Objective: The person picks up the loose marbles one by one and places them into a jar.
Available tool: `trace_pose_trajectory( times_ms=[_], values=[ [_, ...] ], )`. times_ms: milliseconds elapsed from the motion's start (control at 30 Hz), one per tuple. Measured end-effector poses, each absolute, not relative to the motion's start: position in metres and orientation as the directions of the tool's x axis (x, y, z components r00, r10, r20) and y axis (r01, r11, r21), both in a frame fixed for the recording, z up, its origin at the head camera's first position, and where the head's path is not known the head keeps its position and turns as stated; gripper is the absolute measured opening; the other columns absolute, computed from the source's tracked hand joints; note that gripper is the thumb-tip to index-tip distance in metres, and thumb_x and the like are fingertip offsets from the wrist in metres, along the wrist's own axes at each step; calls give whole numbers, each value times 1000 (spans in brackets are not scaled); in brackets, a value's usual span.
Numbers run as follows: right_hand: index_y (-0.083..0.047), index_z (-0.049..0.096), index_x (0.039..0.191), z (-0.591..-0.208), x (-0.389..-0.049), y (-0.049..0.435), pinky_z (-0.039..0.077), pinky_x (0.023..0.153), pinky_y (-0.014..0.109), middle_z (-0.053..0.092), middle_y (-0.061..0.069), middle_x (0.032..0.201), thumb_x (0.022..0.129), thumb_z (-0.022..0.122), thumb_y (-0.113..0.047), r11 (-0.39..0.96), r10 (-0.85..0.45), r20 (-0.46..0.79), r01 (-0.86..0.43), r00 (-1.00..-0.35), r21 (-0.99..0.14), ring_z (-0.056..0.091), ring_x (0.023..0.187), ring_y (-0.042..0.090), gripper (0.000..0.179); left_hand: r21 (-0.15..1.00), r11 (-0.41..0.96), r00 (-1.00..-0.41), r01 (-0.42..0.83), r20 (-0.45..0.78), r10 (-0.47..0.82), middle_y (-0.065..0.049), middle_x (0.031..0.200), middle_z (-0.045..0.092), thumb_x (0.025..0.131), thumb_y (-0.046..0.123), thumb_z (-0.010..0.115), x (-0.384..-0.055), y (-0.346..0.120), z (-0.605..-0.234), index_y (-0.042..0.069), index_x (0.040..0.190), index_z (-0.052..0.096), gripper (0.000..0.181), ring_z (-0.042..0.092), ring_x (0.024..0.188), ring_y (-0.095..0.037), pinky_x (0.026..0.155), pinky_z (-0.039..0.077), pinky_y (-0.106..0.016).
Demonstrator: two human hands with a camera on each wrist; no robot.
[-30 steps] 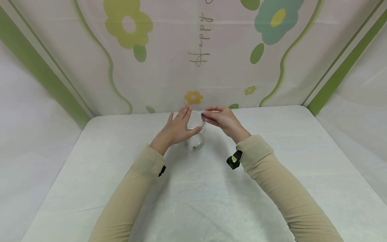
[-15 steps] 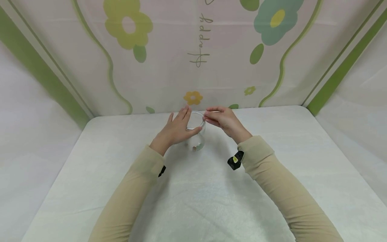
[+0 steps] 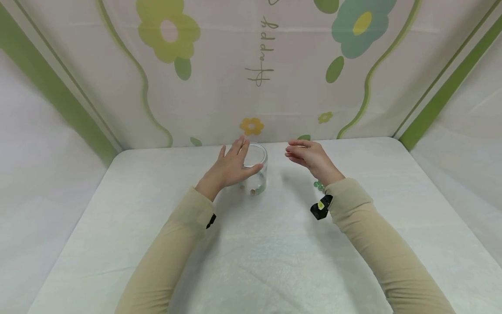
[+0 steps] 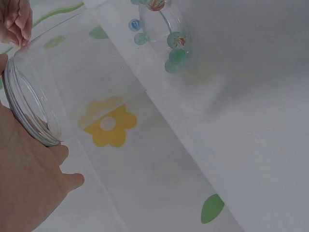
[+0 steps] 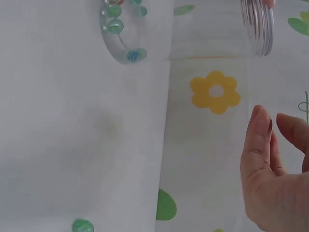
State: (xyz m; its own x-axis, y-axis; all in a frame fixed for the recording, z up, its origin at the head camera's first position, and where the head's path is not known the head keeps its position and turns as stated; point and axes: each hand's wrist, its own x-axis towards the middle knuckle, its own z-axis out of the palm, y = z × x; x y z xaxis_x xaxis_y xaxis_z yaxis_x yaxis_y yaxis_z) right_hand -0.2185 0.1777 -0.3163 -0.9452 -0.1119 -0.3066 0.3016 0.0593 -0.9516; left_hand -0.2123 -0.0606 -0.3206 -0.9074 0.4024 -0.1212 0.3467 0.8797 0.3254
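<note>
A clear glass jar stands upright on the white table near its back edge. Several glass marbles, mostly green, lie at its bottom. My left hand rests against the left of the jar's mouth, fingers straight and thumb along the near rim. In the left wrist view the ridged rim sits against that palm. To the right of the jar, my right hand is in the air, apart from it. Its fingers bend slightly, with a gap to the thumb and nothing visible between them in the right wrist view.
Several loose green marbles lie on the table below my right wrist, partly hidden by the sleeve. A flowered cloth wall rises right behind the table. White side walls stand left and right.
A second ago my right fingers pinched a dark marble at the jar's mouth. The marble has left them, and the hand has moved right, uncovering green marbles. My left hand stays put.
</note>
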Motion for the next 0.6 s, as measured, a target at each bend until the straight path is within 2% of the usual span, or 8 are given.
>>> trace_pose_trajectory(
  times_ms=[133,267,600],
  values=[
    [-1,41,142,-322,-219,192,48,99,21,56,-2,109,97,53,-12,76,-96,-324,318,-941,-945,63,86,-2,47,320,881,-907,348,-121,403,-8,163,-2,93,64,37,-213,-60,-321,8,155,4,90,2,152,-23,121,0,-54],
    [-1,40,143,-330,-219,206,49,95,18,57,-4,105,97,53,-13,107,-72,-334,326,-940,-939,63,85,-4,48,322,880,-905,349,-127,405,-7,163,-3,93,64,37,-212,-59,-321,9,155,3,89,0,152,-24,121,0,-54],
    [2,36,145,-353,-218,239,50,92,16,54,2,115,98,52,-15,260,4,-341,330,-940,-907,60,81,-8,52,325,880,-903,346,-138,406,-6,163,-5,93,64,37,-212,-57,-321,10,155,1,90,-1,151,-28,121,-1,-54]
  ],
)
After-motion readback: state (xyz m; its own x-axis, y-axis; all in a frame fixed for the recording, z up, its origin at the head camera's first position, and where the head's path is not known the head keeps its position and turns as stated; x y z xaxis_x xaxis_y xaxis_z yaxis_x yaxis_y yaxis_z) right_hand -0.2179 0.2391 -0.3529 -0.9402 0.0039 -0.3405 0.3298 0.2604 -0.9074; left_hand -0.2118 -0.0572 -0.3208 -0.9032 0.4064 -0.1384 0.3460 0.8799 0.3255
